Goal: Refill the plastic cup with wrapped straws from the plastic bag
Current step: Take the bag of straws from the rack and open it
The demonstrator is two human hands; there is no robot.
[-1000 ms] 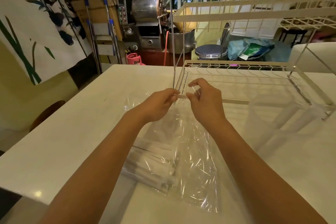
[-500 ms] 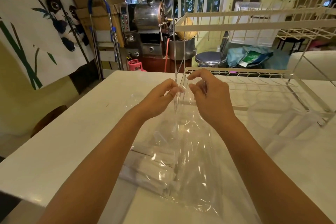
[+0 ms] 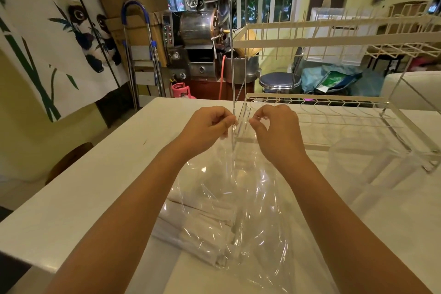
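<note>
We pinch the mouth of the clear, crinkled plastic bag (image 3: 229, 200) with left hand (image 3: 210, 126) and right hand (image 3: 274, 129), then pull evenly apart. The bag lies mid-bench; its white paper-wrapped straws (image 3: 198, 229) bunch toward the near edge. The cup's location cannot be confirmed.

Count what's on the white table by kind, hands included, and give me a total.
Hands: 2, left hand and right hand
Clear plastic bag: 1
Bundle of wrapped straws inside the bag: 1
White wire rack: 1
Total: 5
</note>
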